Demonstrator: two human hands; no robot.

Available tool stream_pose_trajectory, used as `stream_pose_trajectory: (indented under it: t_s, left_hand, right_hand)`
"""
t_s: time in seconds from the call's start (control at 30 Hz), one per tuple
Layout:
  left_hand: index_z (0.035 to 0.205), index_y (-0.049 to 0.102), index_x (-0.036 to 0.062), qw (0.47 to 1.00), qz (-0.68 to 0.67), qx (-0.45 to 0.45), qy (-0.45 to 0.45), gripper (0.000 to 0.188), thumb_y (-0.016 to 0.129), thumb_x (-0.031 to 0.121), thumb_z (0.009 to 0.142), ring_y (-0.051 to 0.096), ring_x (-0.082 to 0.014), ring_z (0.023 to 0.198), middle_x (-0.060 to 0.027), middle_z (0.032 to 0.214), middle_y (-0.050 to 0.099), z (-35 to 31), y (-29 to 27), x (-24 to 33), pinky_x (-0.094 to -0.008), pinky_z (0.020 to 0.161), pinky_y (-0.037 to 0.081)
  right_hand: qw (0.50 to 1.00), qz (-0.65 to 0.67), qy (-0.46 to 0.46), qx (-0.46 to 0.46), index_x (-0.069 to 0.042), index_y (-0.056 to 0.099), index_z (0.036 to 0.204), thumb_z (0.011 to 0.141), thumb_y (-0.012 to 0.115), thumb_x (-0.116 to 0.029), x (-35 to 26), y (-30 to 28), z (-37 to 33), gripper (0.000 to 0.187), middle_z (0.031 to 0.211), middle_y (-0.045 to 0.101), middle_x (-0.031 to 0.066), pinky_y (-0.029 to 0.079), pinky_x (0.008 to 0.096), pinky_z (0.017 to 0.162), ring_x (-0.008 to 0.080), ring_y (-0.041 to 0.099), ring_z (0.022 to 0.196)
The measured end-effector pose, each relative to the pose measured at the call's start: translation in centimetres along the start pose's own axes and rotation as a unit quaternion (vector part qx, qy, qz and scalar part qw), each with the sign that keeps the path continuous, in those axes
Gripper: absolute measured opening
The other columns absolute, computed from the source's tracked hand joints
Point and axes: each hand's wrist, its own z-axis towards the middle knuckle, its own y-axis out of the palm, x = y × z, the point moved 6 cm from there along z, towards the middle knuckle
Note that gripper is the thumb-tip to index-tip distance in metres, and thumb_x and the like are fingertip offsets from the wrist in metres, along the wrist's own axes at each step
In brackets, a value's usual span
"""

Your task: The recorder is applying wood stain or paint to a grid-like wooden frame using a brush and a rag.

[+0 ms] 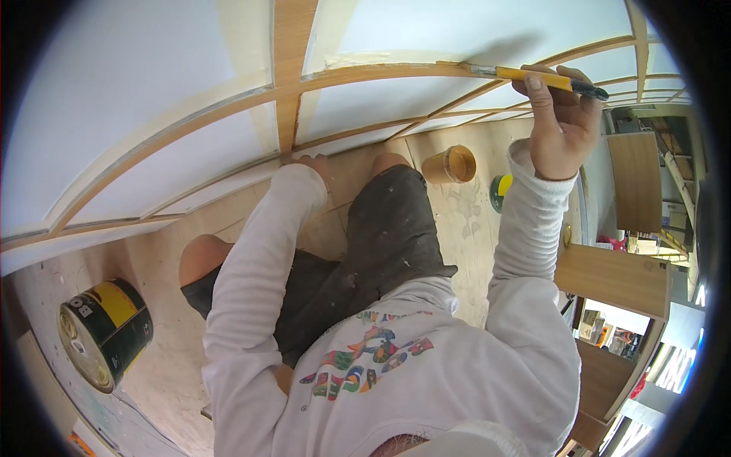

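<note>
My right hand [560, 122] is closed round a paintbrush [533, 75] with a yellow handle and a dark end. The brush's bristles meet a wooden bar [381, 74] of a large frame with white panels [472, 30]. Thumb and fingers pinch the handle near its middle. Down by the foot of the upright wooden post [289, 46], my left hand [314, 165] is at the lower bars. The sleeve and the angle hide most of its fingers, so its grip is unclear. Pale strips run along some panel edges.
An open tub [451, 164] with brown inside stands on the wooden floor [464, 221] near my knee. Beyond it is a green and yellow can [500, 193]. A larger dark green tin [105, 335] is at the left. Wooden furniture [613, 278] and clutter fill the right side.
</note>
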Motion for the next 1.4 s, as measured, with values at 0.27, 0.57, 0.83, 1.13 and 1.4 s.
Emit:
stream_pose_trajectory:
  t_s: [0.27, 0.57, 0.83, 1.13, 1.4]
  left_hand:
    - [0.118, 0.043, 0.0081, 1.000, 0.013, -0.013, -0.019, 0.052, 0.063, 0.030, 0.076, 0.050, -0.0339, 0.105, -0.0178, 0.114, 0.052, 0.2, -0.3, 0.3, -0.0416, 0.087, 0.043]
    - [0.120, 0.043, 0.0104, 0.999, 0.003, -0.004, -0.034, 0.053, 0.063, 0.032, 0.076, 0.050, -0.0335, 0.106, -0.0168, 0.115, 0.053, 1.5, 0.8, -0.9, -0.0414, 0.088, 0.043]
    - [0.118, 0.043, 0.0084, 1.000, 0.018, -0.001, -0.018, 0.052, 0.064, 0.029, 0.075, 0.050, -0.0333, 0.106, -0.0177, 0.113, 0.053, 1.4, 0.8, -0.4, -0.0421, 0.088, 0.043]
    - [0.113, 0.048, 0.0082, 1.000, 0.012, 0.014, -0.025, 0.033, 0.046, 0.013, 0.080, 0.051, -0.0274, 0.108, -0.0141, 0.113, 0.054, 0.6, 0.3, -0.1, -0.0381, 0.088, 0.043]
    - [0.114, 0.048, 0.0074, 1.000, 0.008, 0.016, -0.020, 0.036, 0.049, 0.012, 0.079, 0.050, -0.0276, 0.110, -0.0144, 0.116, 0.052, 1.0, 0.6, -0.6, -0.0383, 0.089, 0.043]
  right_hand:
    - [0.985, -0.105, -0.120, -0.070, 0.003, 0.046, 0.098, 0.075, 0.065, 0.003, -4.2, 4.8, -1.2, 0.030, 0.083, 0.061, 0.0119, 0.052, 0.0277, 0.068, 0.0175, 0.061, 0.076]
    - [0.995, 0.061, 0.018, -0.079, 0.003, 0.045, 0.102, 0.079, 0.059, 0.002, -0.6, 3.5, 0.3, 0.028, 0.088, 0.060, 0.0185, 0.055, 0.0348, 0.069, 0.0250, 0.062, 0.081]
    - [0.981, -0.171, -0.078, -0.050, 0.001, 0.048, 0.098, 0.076, 0.066, -0.002, -1.5, 0.5, 0.3, 0.028, 0.084, 0.061, 0.0103, 0.050, 0.0249, 0.068, 0.0144, 0.061, 0.074]
    - [0.980, -0.088, -0.151, -0.100, 0.004, 0.046, 0.097, 0.073, 0.066, 0.003, -5.6, 7.7, -2.3, 0.031, 0.088, 0.059, 0.0108, 0.051, 0.0253, 0.070, 0.0159, 0.061, 0.079]
    - [0.991, 0.036, -0.063, -0.108, 0.003, 0.043, 0.099, 0.077, 0.061, 0.005, -4.6, 8.2, -1.4, 0.028, 0.087, 0.060, 0.0146, 0.051, 0.0288, 0.071, 0.0197, 0.061, 0.080]
